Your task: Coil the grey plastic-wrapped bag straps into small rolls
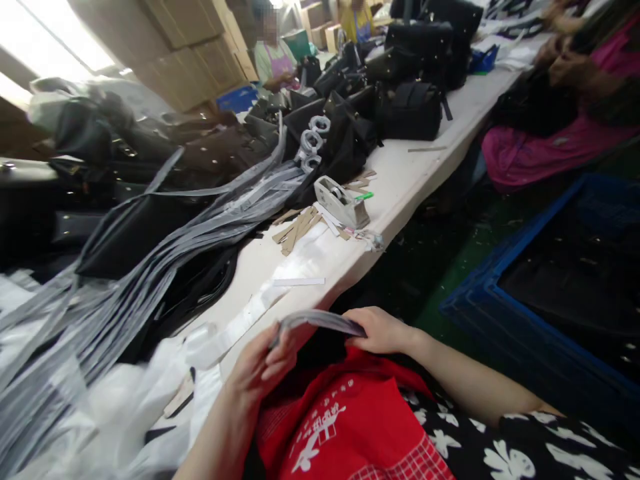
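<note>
Between my two hands a strap wrapped in greyish clear plastic (320,319) bows upward in front of my red apron (340,413). My left hand (265,360) is closed around one part of it, while my right hand (377,330) grips the other part near the table edge. Its far ends are hidden in or below the hands. To the left, a long bundle of similar plastic-wrapped straps (165,257) lies along the table (260,267). A thin white strip (299,282) rests just beyond my hands.
A tape dispenser (343,203) stands near the table edge beside cardboard strips (299,230). Black bags (410,110) crowd the far table. Plastic-wrapped rings (311,141) lie by them. A blue crate (500,260) stands at right on the floor. Other people (280,63) work nearby.
</note>
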`<state>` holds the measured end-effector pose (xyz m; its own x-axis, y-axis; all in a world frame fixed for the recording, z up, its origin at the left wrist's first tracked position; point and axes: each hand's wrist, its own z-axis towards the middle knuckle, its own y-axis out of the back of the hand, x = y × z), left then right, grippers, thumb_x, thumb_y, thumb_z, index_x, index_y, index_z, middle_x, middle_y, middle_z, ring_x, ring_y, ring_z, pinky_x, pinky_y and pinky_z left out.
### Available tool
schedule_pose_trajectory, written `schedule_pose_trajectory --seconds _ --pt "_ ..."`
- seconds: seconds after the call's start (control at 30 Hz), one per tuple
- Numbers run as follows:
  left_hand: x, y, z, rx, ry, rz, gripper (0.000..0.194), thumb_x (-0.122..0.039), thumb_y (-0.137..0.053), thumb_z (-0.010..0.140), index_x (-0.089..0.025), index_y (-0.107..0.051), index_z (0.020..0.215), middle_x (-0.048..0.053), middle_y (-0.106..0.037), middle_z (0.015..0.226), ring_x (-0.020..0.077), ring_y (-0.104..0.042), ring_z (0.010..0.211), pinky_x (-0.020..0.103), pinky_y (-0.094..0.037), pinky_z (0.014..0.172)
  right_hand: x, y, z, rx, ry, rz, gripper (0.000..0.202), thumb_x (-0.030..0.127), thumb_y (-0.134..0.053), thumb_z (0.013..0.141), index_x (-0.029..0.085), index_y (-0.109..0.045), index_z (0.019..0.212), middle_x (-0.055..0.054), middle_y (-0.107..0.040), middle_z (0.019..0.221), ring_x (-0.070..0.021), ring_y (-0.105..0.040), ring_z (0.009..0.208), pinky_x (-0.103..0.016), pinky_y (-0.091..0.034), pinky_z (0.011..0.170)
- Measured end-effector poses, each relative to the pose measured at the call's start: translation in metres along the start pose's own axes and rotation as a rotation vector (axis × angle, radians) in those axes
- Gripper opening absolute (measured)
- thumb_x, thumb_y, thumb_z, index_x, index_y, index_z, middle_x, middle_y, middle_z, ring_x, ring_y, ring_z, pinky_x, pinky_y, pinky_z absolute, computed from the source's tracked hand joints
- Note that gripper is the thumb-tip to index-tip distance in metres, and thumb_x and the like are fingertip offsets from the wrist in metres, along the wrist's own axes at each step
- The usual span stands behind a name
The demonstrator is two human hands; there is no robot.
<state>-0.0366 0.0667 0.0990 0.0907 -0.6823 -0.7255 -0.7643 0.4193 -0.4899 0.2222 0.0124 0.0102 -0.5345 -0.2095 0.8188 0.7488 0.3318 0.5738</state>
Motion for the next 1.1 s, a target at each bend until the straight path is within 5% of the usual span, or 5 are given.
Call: schedule_pose_trajectory --seconds 0.3,0.5,0.8,0.97,1.1 --pt "-0.042 -0.005 0.073 -0.478 -0.769 0.232 0.031 -0.037 -0.054 0.090 -0.014 -0.058 0.110 0.011 -0.068 0.104 0.0202 -0.062 0.100 0.036 -0.044 0.094 0.053 -0.012 0.006 0.354 -0.147 0.743 0.045 0.056 -0.044 0.092 0.016 -0.064 0.095 0.002 -0.058 0.052 -0.0074 -0.044 0.038 -0.018 -0.034 0.040" --pt "0.017 -0.032 0.050 -0.051 -0.554 1.143 0.032 -0.035 -0.039 0.093 -0.016 -0.064 0.089 0.004 -0.064 0.082 0.0173 -0.056 0.079 0.029 -0.045 0.080 0.052 0.058 0.021 -0.096 -0.198 0.791 0.046 0.059 -0.052 0.086 0.014 -0.060 0.076 0.002 -0.054 0.044 -0.0057 -0.038 0.030 -0.017 -0.026 0.033" --pt "0.035 -0.049 0.024 0.109 -0.295 0.142 0.059 -0.069 -0.041 0.085 -0.014 -0.059 0.078 -0.008 -0.034 0.046 0.0080 -0.035 0.038 0.023 -0.039 0.046 0.042 0.049 0.020 -0.066 0.015 0.161 0.050 0.050 -0.066 0.079 0.018 -0.060 0.117 -0.013 -0.063 0.117 -0.0275 -0.059 0.108 -0.039 -0.046 0.095" --pt "0.015 -0.042 0.030 -0.484 -0.849 0.069 0.051 -0.060 -0.036 0.092 -0.015 -0.061 0.094 -0.001 -0.049 0.064 0.0148 -0.055 0.064 0.031 -0.049 0.069 0.082 -0.033 0.002 0.361 -0.183 0.507 0.057 0.063 -0.041 0.090 0.013 -0.065 0.083 0.002 -0.050 0.050 -0.0089 -0.044 0.044 -0.020 -0.037 0.046" --pt "0.037 -0.013 0.034 -0.569 -1.127 0.767 0.057 -0.062 -0.034 0.090 -0.015 -0.065 0.089 0.011 -0.063 0.080 0.0259 -0.060 0.089 0.042 -0.045 0.087 0.089 -0.009 -0.012 0.402 -0.148 0.713 0.057 0.064 -0.045 0.088 0.011 -0.064 0.079 0.004 -0.044 0.042 -0.0053 -0.035 0.034 -0.017 -0.026 0.037"
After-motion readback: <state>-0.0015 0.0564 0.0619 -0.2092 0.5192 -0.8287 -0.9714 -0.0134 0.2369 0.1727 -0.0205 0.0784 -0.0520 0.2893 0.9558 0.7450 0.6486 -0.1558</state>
